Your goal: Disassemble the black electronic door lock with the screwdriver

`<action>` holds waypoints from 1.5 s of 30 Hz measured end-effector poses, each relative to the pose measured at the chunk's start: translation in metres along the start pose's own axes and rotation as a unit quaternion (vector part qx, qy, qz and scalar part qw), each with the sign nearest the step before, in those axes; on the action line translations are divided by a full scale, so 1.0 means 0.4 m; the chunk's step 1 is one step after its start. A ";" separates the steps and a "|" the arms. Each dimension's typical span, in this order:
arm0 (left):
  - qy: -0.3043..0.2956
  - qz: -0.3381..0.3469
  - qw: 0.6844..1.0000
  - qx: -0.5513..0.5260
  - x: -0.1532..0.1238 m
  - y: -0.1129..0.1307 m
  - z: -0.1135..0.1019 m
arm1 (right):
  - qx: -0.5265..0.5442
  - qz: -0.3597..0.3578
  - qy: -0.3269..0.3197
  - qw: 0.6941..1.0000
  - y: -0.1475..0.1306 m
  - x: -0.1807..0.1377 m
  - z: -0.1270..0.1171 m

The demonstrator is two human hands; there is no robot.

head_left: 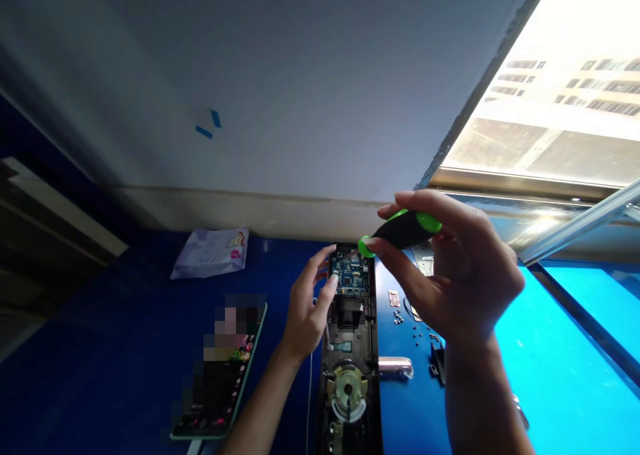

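Note:
A green-and-black screwdriver (pixel 400 231) is gripped in my right hand (pixel 463 275). Its shaft slants down and left to the upper part of a blue circuit board (pixel 353 283); the exact spot of the tip is hard to make out. The board sits at the far end of a long black door lock housing (pixel 345 338), which lies open-side up. My left hand (pixel 310 305) grips the housing's left edge, thumb by the board and fingers curled at the far corner. Nearer me in the housing is a round brass-coloured mechanism (pixel 349 388). A shiny lever handle (pixel 396 367) sticks out to the right.
Small screws (pixel 398 317) and a black bracket (pixel 438 363) lie right of the housing on the blue table (pixel 280 268). A phone (pixel 225 381), partly pixelated, and a pale packet (pixel 213 253) are on the left. A wall (pixel 280 108) rises behind; a window (pixel 560 108) is at right.

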State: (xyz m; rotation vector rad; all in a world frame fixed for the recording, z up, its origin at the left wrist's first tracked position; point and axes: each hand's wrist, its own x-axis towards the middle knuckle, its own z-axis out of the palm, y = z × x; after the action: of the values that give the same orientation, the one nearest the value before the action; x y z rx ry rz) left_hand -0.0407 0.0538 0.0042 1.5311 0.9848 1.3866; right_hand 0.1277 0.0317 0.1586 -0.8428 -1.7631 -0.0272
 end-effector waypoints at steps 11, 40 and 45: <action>0.003 0.012 1.000 0.028 -0.004 0.008 0.002 | 0.009 0.010 -0.019 1.000 0.016 0.018 0.047; 0.042 -0.003 0.994 -0.097 -0.007 -0.004 0.029 | -0.092 -0.025 -0.242 0.966 -0.020 0.123 0.019; 0.047 -0.004 0.993 -0.106 -0.006 -0.002 0.029 | -0.134 -0.019 -0.200 0.970 -0.018 0.127 0.030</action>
State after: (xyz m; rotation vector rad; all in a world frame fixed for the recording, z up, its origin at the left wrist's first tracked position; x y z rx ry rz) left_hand -0.0294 0.0510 0.0021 1.3137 0.8685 1.5183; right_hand 0.1078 0.0577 0.2000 -1.0647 -2.1886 -0.1301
